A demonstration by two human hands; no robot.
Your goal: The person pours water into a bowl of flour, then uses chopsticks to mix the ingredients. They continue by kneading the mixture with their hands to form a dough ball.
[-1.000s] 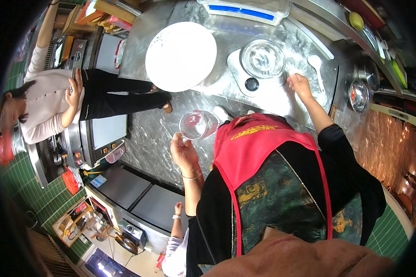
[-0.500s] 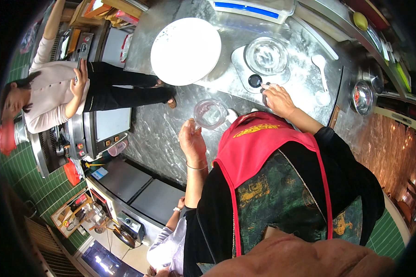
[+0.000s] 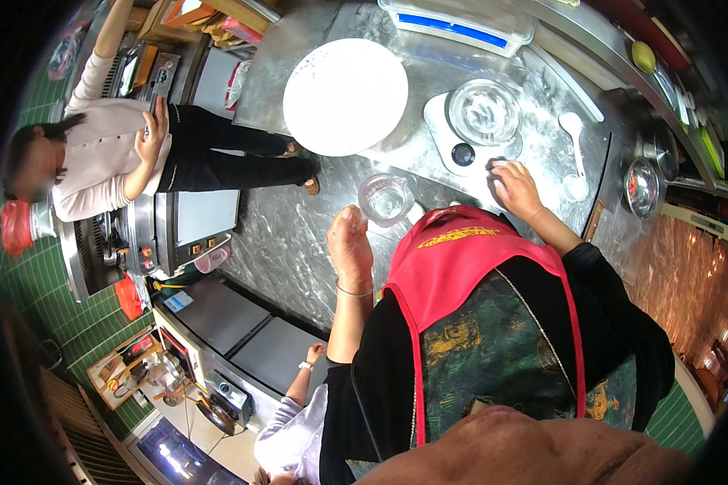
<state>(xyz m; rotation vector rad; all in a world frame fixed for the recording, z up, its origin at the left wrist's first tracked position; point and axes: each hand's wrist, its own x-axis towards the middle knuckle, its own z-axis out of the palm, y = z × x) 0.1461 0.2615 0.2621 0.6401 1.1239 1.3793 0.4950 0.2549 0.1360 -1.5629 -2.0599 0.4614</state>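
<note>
Since the earlier frame, right hand [image 3: 516, 187] has drawn back from the scale's dark knob and now sits at the near right corner of the white scale [image 3: 461, 137], fingers curled down, fingertips on or just above the counter [image 3: 299, 234]; nothing visibly grasped, though whether it pinches something small cannot be told. Left hand [image 3: 349, 245] has sunk slightly toward the body; it is raised edge-on, fingers together and loosely bent, holding nothing, just beside and left of the glass cup [image 3: 386, 198], not clearly touching it. Cup stands upright on the counter between the two hands, near the red apron bib; contents look clear, cannot tell whether liquid or empty. Glass bowl [image 3: 484, 111] sits on the scale, upright, faint pale residue inside, hard to read. White plate [image 3: 345, 95] lies flat to the left of the scale, bare. White spoon [image 3: 573, 153] lies right of the scale on the counter. Small metal bowl [image 3: 641, 187] stands further right, near the counter edge. Another person in a pale top [image 3: 97, 153] stands at far left, well apart.
</note>
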